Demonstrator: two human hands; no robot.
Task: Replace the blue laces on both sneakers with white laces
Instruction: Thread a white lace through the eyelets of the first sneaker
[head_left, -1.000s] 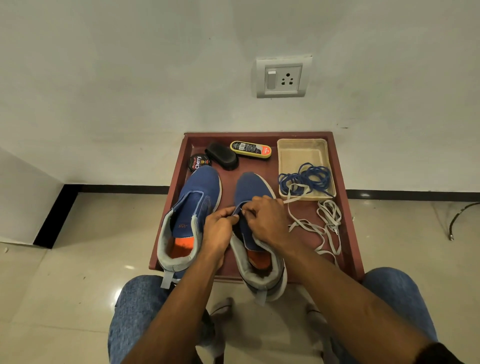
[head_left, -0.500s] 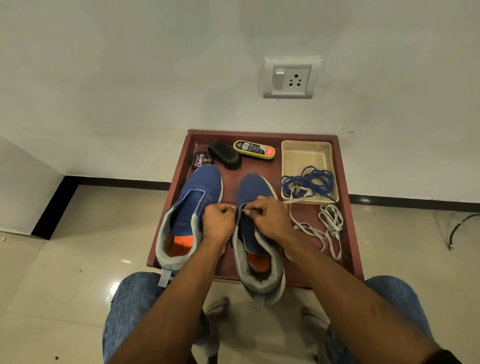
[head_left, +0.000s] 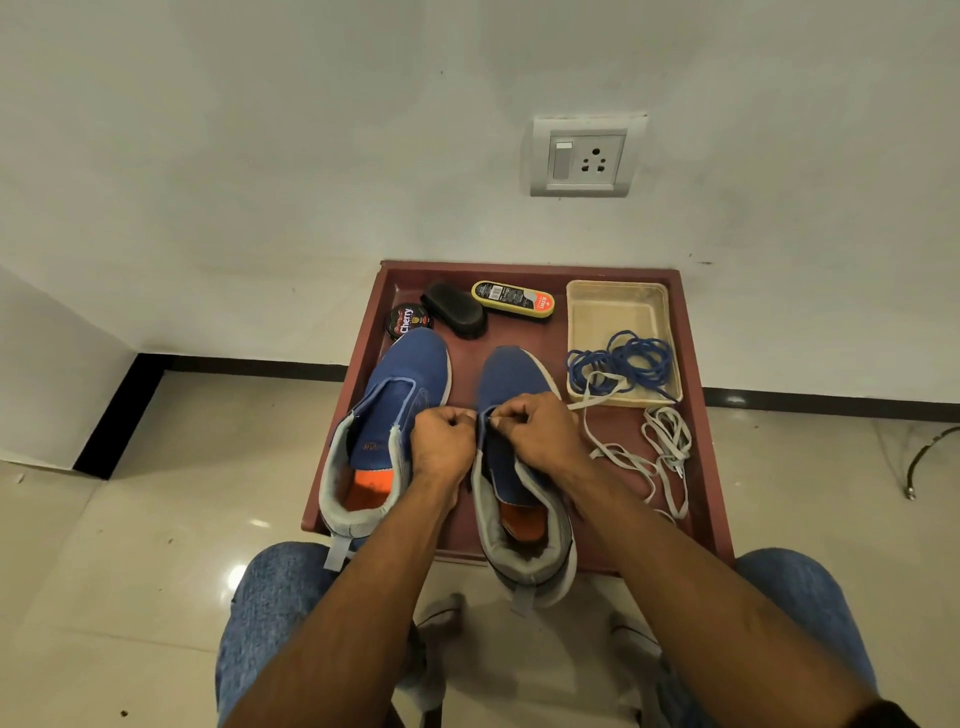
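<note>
Two blue sneakers without laces stand on a maroon tray (head_left: 706, 467). The left sneaker (head_left: 395, 415) is untouched. Both hands work at the eyelets of the right sneaker (head_left: 514, 379). My left hand (head_left: 441, 441) is curled at its left eyelet edge. My right hand (head_left: 540, 431) pinches a white lace (head_left: 608, 447) at the tongue. The lace trails right to a loose heap of white laces (head_left: 667, 441). The blue laces (head_left: 623, 361) lie coiled in a beige plastic box (head_left: 613, 306). What my left fingers hold is hidden.
At the tray's back lie a round Cherry polish tin (head_left: 408, 321), a black shoe brush (head_left: 454, 310) and a yellow polish applicator (head_left: 513, 299). A wall with a socket (head_left: 584, 156) rises just behind the tray. My knees in jeans flank the tray's near edge.
Both hands stay on the right sneaker and have shifted slightly toward its toe. The camera tilted a little, so the tray sits lower in view.
</note>
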